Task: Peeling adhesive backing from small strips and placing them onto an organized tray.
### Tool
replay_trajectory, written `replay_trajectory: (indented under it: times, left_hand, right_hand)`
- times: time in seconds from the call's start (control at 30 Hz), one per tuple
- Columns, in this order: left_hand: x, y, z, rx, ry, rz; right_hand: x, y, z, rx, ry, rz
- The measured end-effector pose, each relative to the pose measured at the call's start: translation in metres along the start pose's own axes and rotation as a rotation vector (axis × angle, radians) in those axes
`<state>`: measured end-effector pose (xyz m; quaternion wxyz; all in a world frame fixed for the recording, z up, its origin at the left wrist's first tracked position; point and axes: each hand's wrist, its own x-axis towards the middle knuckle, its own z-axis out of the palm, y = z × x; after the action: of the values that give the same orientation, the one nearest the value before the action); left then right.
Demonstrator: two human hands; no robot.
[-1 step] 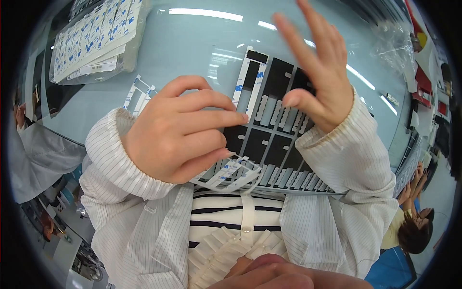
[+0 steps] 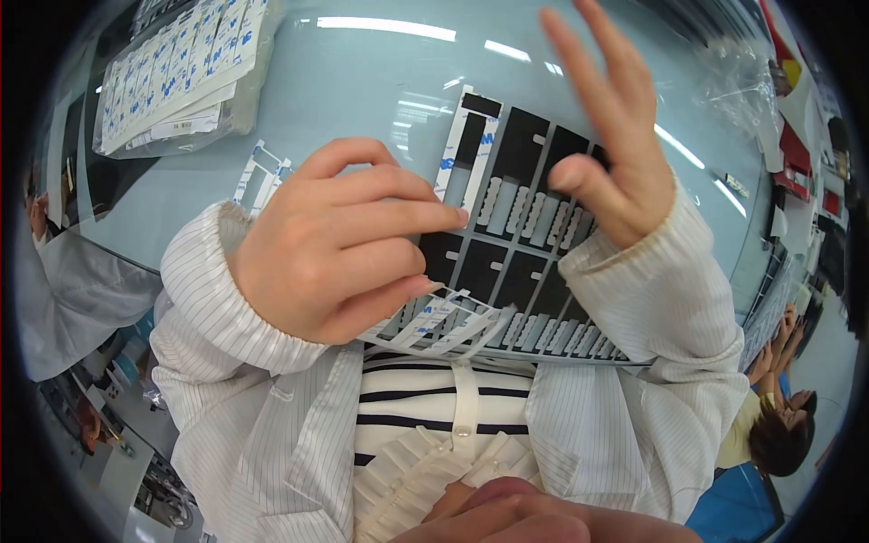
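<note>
My left hand (image 2: 326,235) lies palm down over the left side of a tray-like panel of black rectangles (image 2: 520,145) with pale wavy-edged strips. Its thumb and a curled finger pinch a thin white backing-paper frame (image 2: 434,326) with blue print, which dangles near the panel's front edge. An outstretched fingertip of the same hand rests at the lower end of another white-and-blue adhesive frame (image 2: 448,167) on the panel's left column. Above the panel's right part, my right hand (image 2: 620,154) is raised with fingers spread, holding nothing visible; its fingers are slightly blurred.
A loose white backing frame (image 2: 261,174) lies left of my left hand, partly hidden by it. At the far left sits a clear bag with stacked adhesive sheets (image 2: 181,81). Crumpled clear plastic (image 2: 738,86) lies far right. Other people (image 2: 783,407) are at the right edge.
My right hand has shifted slightly to the right. The dangling backing frame has swung a little to the right, while my left hand stays almost in place.
</note>
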<state>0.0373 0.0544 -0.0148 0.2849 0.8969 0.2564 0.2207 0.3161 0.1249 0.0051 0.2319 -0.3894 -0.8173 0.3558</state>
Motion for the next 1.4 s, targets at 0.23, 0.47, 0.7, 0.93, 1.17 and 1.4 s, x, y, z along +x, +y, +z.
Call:
replay_trajectory:
  times: [0.23, 0.47, 0.7, 0.93, 1.17, 1.4]
  left_hand:
    - [0.014, 0.012, -0.006, -0.048, 0.164, -0.118]
    - [0.027, 0.027, -0.003, -0.309, 0.183, -0.384]
    - [0.03, 0.024, 0.004, -0.404, 0.134, -0.232]
    - [0.028, 0.02, 0.009, -0.538, 0.176, -0.086]
    - [0.025, 0.019, 0.005, -0.786, 0.079, -0.167]
    - [0.021, 0.016, -0.001, -0.742, 0.04, -0.231]
  right_hand:
    - [-0.048, -0.025, -0.003, 0.602, -0.267, 0.385]
    - [-0.07, -0.026, 0.006, 0.912, -0.129, 0.589]
    - [-0.07, -0.018, 0.014, 1.355, -0.304, 0.639]
    - [-0.067, -0.028, 0.033, 1.181, -0.463, 0.679]
    - [-0.068, -0.031, 0.029, 1.079, -0.433, 0.661]
    - [-0.078, -0.038, 0.012, 0.921, -0.063, 0.501]
